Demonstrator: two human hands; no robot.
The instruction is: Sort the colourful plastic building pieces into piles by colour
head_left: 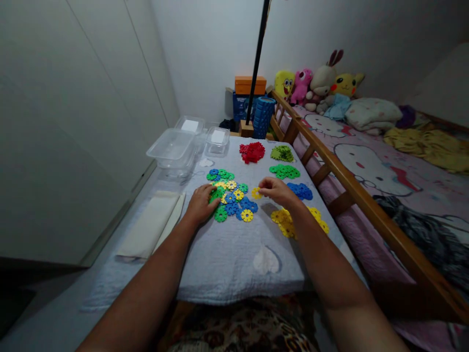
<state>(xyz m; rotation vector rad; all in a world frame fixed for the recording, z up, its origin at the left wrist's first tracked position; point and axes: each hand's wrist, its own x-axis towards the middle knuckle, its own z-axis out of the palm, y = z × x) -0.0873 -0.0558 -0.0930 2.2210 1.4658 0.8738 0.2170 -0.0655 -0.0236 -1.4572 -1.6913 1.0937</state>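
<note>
Between the fingertips of my right hand [275, 190] is a yellow snowflake disc [255, 193], held just above the cloth. My left hand [201, 203] lies at the left edge of a mixed pile of green, blue and yellow discs [231, 198], its fingers spread over some green ones. Right of the pile are single-colour heaps: red discs [252, 152], olive-green discs [281, 153], green discs [285, 171], blue discs [300, 191] and yellow discs [286, 222]. My right forearm hides part of the yellow heap.
Clear plastic containers [172, 144] stand at the back left of the cloth-covered table [227, 264]. Folded cream cloth [150, 225] lies at the left. A wooden bed rail [340, 176] runs along the right side, and a black pole [258, 63] rises behind.
</note>
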